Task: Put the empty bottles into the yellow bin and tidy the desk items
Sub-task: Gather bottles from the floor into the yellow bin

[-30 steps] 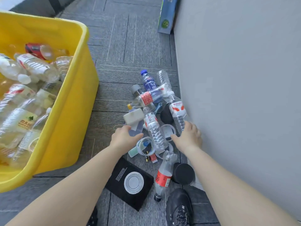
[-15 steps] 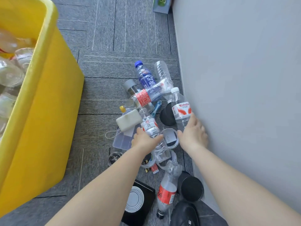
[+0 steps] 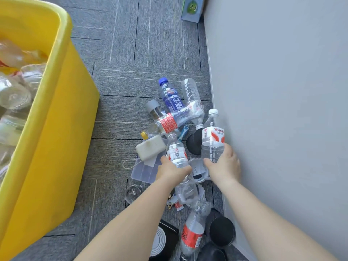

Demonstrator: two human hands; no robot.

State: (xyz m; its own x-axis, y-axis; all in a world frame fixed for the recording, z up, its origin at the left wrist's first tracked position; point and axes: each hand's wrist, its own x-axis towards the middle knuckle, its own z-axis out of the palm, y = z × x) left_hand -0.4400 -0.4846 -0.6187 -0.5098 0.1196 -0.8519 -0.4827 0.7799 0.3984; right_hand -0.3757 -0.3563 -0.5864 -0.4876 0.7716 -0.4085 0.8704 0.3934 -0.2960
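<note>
Head view, left hand [image 3: 172, 171]: fingers wrapped round a small red-labelled bottle [image 3: 177, 153], frame centre.
Right hand [image 3: 223, 164]: clamped on the lower body of a white-capped Wahaha bottle [image 3: 212, 140], upright beside the wall [image 3: 282, 110].
Why: one bottle per hand, likely to carry both together.
Yellow bin [image 3: 56, 129]: left of frame, holding bottles, well apart from both hands.
Unpicked: blue-capped bottle [image 3: 170, 97] and others, above the hands.
</note>
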